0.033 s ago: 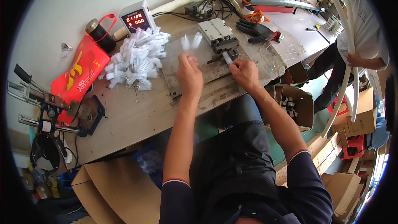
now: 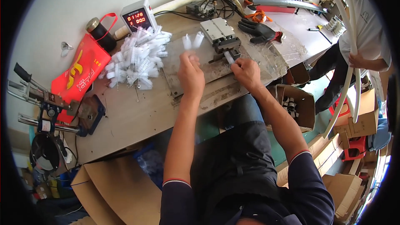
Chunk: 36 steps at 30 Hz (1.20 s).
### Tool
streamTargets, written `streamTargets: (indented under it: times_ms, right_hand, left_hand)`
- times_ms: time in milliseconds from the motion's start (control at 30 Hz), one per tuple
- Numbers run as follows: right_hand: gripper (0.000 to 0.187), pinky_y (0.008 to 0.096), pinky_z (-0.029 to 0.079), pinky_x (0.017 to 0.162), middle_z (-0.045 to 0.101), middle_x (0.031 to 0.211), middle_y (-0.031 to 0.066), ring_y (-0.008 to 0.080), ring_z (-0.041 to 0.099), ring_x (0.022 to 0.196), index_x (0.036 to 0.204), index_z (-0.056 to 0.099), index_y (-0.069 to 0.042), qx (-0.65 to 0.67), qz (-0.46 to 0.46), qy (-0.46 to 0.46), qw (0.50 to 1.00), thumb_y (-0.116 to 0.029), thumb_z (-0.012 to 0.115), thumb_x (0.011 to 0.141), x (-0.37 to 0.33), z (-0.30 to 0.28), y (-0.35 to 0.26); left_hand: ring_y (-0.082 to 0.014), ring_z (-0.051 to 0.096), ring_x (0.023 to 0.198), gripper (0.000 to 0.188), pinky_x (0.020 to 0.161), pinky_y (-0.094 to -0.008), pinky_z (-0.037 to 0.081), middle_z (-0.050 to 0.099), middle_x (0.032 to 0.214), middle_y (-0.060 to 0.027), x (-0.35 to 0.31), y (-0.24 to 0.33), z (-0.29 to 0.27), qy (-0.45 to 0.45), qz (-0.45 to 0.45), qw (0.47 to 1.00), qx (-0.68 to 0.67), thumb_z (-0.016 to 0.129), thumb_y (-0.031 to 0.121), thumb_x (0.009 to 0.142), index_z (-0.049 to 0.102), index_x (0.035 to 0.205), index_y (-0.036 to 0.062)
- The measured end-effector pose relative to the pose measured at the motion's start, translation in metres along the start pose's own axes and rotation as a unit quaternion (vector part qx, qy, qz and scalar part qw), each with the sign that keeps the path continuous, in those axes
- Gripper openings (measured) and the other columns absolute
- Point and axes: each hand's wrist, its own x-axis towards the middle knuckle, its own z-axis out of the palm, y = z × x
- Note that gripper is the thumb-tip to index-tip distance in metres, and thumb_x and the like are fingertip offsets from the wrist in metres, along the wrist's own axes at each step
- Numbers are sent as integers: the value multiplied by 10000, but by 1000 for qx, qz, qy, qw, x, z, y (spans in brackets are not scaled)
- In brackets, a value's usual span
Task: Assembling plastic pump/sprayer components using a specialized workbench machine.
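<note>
My left hand (image 2: 191,75) is closed above the board, and two small white brushes (image 2: 192,41) fan out from its fingertips, slightly blurred. My right hand (image 2: 246,74) is closed at the front of a small press-like fixture (image 2: 218,35) with a pale block on top and dark metal jaws. Its fingers grip a white brush (image 2: 228,57), whose visible part points into the jaws; the rest is hidden by the fingers. To the left of my left hand lies a heap of white spiral-bristled brushes (image 2: 135,58), some with wire loops.
Behind the heap stand a box with a red digital display (image 2: 138,16) and a dark flask (image 2: 100,35). A red bag (image 2: 79,73) and a lever device (image 2: 50,110) are left. A black glove (image 2: 258,31) lies beyond the fixture. A co-worker (image 2: 362,29) holds pale tubes at right.
</note>
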Motion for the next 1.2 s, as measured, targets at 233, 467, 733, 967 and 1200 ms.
streamTargets:
  times_ms: [233,467,733,967,1200]
  right_hand:
    - [257,446,529,700,683,744,207,371,686,722,814,724,-13,12,8,6,1000,-250,626,840,2,-3,-2]
    - [274,511,527,742,690,785,208,430,675,801,777,697,-48,9,-4,7,1000,-295,618,866,6,1,2]
    - [285,514,542,758,701,777,199,426,688,806,807,720,-70,42,4,81,996,-336,656,886,-3,9,3]
    - [300,531,545,732,697,770,216,430,694,785,818,726,-57,62,-2,90,994,-343,661,880,-5,9,5]
    - [296,531,549,732,699,774,224,435,694,779,827,729,-55,87,5,98,991,-340,671,880,-5,8,7]
  left_hand:
    - [-305,724,854,103,765,-433,545,742,962,-114,-2,-8,1,25,48,998,42,482,117,1085,564,1118,65]
    - [-413,664,907,81,769,-499,513,704,993,-183,0,-2,4,14,97,992,83,523,64,1030,577,1070,18]
    - [-379,670,963,88,819,-485,512,711,1020,-144,-5,6,6,-93,107,978,154,538,94,1038,577,1103,50]
    - [-332,620,970,184,862,-449,503,675,1008,-113,-6,19,13,-158,280,924,209,586,-1,932,597,1107,55]
    - [-333,634,998,145,903,-456,504,687,1049,-118,-6,17,16,-174,279,913,240,588,47,983,602,1126,66]
